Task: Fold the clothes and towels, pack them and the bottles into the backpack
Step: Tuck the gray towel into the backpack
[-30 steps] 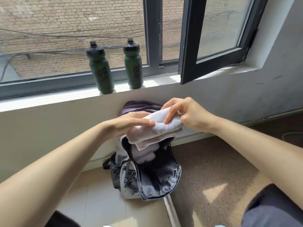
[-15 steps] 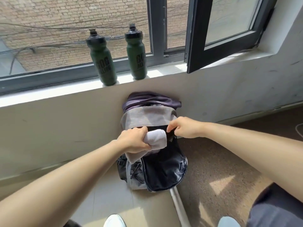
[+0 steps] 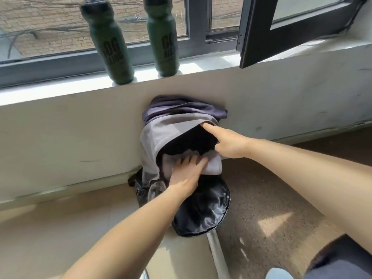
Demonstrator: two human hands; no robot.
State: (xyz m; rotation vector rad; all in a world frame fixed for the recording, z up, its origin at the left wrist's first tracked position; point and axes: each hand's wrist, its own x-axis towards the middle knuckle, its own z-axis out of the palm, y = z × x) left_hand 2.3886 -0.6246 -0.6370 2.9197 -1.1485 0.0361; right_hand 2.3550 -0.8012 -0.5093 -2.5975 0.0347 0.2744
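White folded towel (image 3: 213, 166) going in: left hand (image 3: 188, 174), fingers flat, presses it into grey fabric backpack (image 3: 159, 135); right hand (image 3: 229, 143) props rim, grip indeterminate. Next, likely: far green plastic bottles (image 3: 112, 43).

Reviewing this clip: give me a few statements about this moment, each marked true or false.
1. The left bottle and right bottle stand on the windowsill. True.
2. The left hand presses the towel into the backpack. True.
3. The backpack is zipped shut. False: its opening gapes.
4. The right hand holds a bottle. False: it touches the backpack's rim.
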